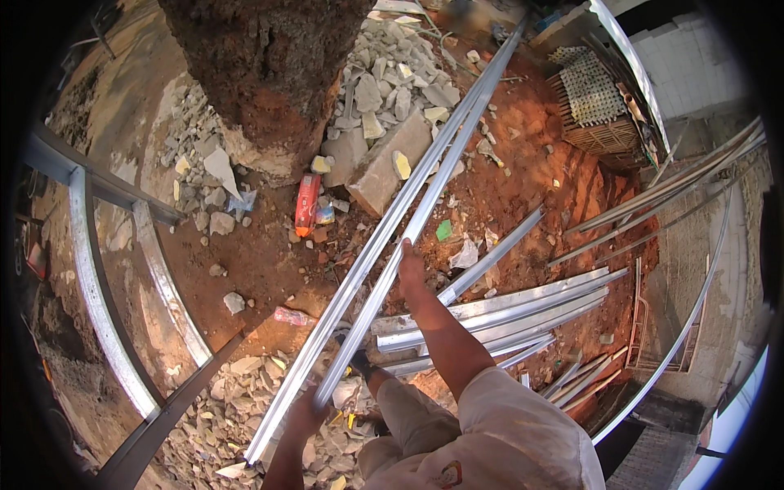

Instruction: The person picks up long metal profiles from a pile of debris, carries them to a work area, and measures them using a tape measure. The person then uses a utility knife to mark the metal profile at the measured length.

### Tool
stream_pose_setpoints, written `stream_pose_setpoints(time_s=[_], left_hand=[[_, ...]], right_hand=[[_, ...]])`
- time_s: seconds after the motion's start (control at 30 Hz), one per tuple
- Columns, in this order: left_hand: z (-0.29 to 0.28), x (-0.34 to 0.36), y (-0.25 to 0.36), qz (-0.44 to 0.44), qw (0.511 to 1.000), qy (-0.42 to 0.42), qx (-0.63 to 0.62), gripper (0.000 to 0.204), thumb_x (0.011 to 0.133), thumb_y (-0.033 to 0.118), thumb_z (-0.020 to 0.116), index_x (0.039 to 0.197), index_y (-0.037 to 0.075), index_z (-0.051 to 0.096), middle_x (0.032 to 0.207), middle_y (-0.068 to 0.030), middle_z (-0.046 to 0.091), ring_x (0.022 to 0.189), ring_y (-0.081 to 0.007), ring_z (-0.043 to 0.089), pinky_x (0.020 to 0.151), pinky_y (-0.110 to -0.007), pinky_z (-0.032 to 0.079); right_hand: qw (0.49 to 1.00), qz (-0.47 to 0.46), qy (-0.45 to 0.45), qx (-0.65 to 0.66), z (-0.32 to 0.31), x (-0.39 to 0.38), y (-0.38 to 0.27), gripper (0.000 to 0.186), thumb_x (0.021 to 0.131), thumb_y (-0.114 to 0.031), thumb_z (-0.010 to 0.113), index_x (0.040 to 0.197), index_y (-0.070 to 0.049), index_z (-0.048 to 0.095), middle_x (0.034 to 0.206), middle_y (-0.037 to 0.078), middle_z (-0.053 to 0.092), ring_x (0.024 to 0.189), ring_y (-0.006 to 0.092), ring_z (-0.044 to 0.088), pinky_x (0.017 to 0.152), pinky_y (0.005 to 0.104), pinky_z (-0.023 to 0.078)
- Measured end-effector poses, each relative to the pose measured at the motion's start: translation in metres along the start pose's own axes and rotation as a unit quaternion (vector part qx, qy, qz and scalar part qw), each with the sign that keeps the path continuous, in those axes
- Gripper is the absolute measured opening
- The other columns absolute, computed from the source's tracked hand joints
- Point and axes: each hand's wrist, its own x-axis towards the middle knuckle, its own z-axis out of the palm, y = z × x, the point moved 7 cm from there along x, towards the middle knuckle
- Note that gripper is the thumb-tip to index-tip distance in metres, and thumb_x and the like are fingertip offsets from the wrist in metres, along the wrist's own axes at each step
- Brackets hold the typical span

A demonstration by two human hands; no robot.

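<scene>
Silver metal channels [359, 333], 2 long ones, slant side by side over red dirt [527, 155], between the tree trunk [261, 90] and a stack of shorter channels [543, 314]. The right hand [411, 269] appears to wrap its fingers round the right one partway along; the left hand [304, 414] meets its lower end, its fingers too hidden to tell how they close. Handling looks partway: gripping seems done, setting down is left, while the shorter pieces already lie stacked.
</scene>
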Motion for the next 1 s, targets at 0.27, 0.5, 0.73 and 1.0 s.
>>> stream_pose_setpoints(time_s=[0.27,0.5,0.73,1.0], left_hand=[[-0.001,0.012,0.001,0.003,0.999,0.022,0.044,0.06,0.079,0.029,0.072,0.129,0.006,0.049,0.099,-0.0243,0.066,0.092,-0.04,0.065,0.079,-0.046,0.052],[-0.01,0.019,0.016,-0.022,0.999,0.013,0.028,0.054,0.079,0.025,0.07,0.126,0.008,0.05,0.098,-0.0232,0.066,0.092,-0.0407,0.064,0.079,-0.048,0.051],[-0.009,0.025,0.009,0.02,0.999,0.026,0.016,0.06,0.079,0.027,0.072,0.128,0.003,0.049,0.096,-0.0256,0.066,0.088,-0.0412,0.065,0.077,-0.047,0.052],[-0.011,0.034,0.009,-0.022,0.999,0.023,0.023,0.043,0.08,0.026,0.066,0.118,0.011,0.053,0.097,-0.0217,0.066,0.093,-0.0409,0.062,0.079,-0.049,0.049]], right_hand=[[0.999,-0.038,0.002,-0.012,-0.004,0.037,0.005,0.074,0.096,-0.049,0.047,0.145,0.003,0.027,0.146,0.021,0.037,0.131,0.0343,0.038,0.107,0.0434,0.031],[0.999,-0.023,0.03,-0.031,0.0,0.042,-0.005,0.067,0.097,-0.044,0.047,0.141,0.005,0.034,0.14,0.024,0.043,0.128,0.0362,0.044,0.105,0.04,0.035],[1.0,-0.001,0.004,-0.016,0.004,0.063,0.01,0.069,0.097,-0.046,0.046,0.141,0.006,0.033,0.141,0.023,0.042,0.128,0.0352,0.042,0.105,0.0416,0.035],[0.999,-0.002,0.035,-0.042,0.007,0.063,0.004,0.067,0.098,-0.043,0.046,0.14,0.007,0.034,0.138,0.026,0.044,0.127,0.0376,0.044,0.105,0.0422,0.035]])
